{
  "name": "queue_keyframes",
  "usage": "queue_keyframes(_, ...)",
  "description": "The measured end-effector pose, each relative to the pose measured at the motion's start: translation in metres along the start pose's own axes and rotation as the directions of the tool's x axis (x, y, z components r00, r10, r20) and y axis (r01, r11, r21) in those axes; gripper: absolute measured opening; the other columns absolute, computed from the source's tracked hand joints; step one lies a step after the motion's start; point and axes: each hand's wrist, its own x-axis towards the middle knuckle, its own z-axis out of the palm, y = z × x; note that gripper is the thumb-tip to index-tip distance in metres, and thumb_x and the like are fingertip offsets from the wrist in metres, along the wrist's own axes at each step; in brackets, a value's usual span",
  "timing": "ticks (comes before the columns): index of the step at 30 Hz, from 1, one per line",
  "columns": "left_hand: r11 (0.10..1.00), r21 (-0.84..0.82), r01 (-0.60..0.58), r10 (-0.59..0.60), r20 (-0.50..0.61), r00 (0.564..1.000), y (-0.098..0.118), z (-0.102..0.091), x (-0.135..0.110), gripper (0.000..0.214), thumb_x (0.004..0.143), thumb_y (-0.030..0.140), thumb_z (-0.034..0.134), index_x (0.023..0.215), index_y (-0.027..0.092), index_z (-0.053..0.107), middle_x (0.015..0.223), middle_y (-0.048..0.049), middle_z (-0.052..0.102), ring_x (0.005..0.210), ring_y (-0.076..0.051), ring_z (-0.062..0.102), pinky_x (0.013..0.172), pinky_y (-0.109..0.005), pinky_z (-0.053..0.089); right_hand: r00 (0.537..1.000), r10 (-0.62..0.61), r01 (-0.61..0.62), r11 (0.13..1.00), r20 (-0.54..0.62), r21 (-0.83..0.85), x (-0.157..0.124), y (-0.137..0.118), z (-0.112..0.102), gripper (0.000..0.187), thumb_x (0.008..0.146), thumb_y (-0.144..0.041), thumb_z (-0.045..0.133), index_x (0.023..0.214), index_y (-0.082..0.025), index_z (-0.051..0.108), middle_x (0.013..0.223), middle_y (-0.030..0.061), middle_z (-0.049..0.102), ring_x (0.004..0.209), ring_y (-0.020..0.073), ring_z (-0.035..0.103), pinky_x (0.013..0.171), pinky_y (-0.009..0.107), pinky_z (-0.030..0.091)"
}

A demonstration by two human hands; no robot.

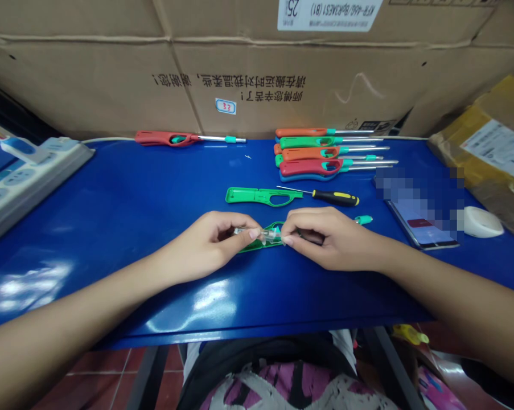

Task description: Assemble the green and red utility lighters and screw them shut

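My left hand point(216, 242) pinches the left end of a small clear plastic lighter part point(268, 234) between thumb and fingers. At its right end, the fingertips of my right hand point(331, 236) are closed on the same part. Directly beneath lies an opened green lighter shell half point(254, 246), mostly covered by my hands. A teal nozzle tip point(363, 220) shows beyond my right hand. Just behind, another green shell half point(252, 196) rests with its hollow side up, and a black-and-yellow screwdriver point(336, 197) touches or nearly touches its right end.
Several assembled lighters point(312, 167) are stacked at the back, with a red lighter point(167, 138) farther left. A power strip point(30, 171) lies at the left. On the right are a phone point(423, 219), a white mouse point(482, 222) and a taped package point(491, 148). A large carton point(111, 85) stands behind.
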Motion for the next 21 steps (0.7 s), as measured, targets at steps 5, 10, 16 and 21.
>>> queue_keyframes(5, 1.000, -0.014, -0.002, 0.002, -0.011, 1.000, -0.0003, 0.0006, -0.0002, 0.037, 0.096, 0.046, 0.054, 0.098, 0.014, 0.072, 0.088, -0.0040, 0.069, 0.077, -0.016, 0.056, 0.065, -0.025, 0.039, 0.996, 0.012, -0.010, 1.000, -0.091, 0.030, 0.0003, -0.0002, 0.0034, 0.011, 0.096, -0.018, 0.059, 0.085, -0.017, 0.063, 0.073, -0.0034, 0.055, 0.057, 0.0061, 0.041, 0.052, 0.020, 0.033)
queue_keyframes(10, 1.000, -0.004, -0.023, 0.023, -0.022, 0.999, -0.0015, 0.0026, 0.0000, 0.036, 0.096, 0.046, 0.056, 0.098, 0.015, 0.074, 0.091, -0.0054, 0.072, 0.079, -0.018, 0.061, 0.064, -0.025, 0.043, 0.996, -0.006, 0.007, 1.000, -0.087, 0.017, 0.0008, 0.0024, 0.0043, 0.012, 0.096, -0.017, 0.059, 0.086, -0.016, 0.064, 0.074, -0.0030, 0.056, 0.056, 0.0049, 0.041, 0.053, 0.019, 0.034)
queue_keyframes(16, 0.998, -0.017, -0.058, 0.057, -0.065, 0.996, -0.0027, 0.0055, 0.0001, 0.031, 0.095, 0.041, 0.059, 0.100, 0.015, 0.077, 0.094, -0.0066, 0.076, 0.080, -0.019, 0.065, 0.065, -0.026, 0.048, 0.995, -0.029, 0.031, 0.999, -0.096, 0.020, 0.0017, 0.0032, 0.0063, 0.011, 0.095, -0.016, 0.061, 0.085, -0.014, 0.066, 0.073, -0.0033, 0.057, 0.055, 0.0037, 0.041, 0.052, 0.018, 0.034)
queue_keyframes(21, 0.959, 0.138, -0.246, 0.271, -0.217, 0.938, -0.0046, 0.0040, -0.0025, 0.023, 0.093, 0.030, 0.067, 0.109, 0.019, 0.080, 0.095, -0.0053, 0.075, 0.080, -0.015, 0.066, 0.066, -0.025, 0.050, 0.986, 0.035, -0.022, 0.997, -0.165, 0.080, 0.0015, 0.0030, 0.0060, 0.012, 0.095, -0.019, 0.061, 0.085, -0.014, 0.067, 0.069, -0.0047, 0.054, 0.051, 0.0030, 0.038, 0.047, 0.018, 0.032)
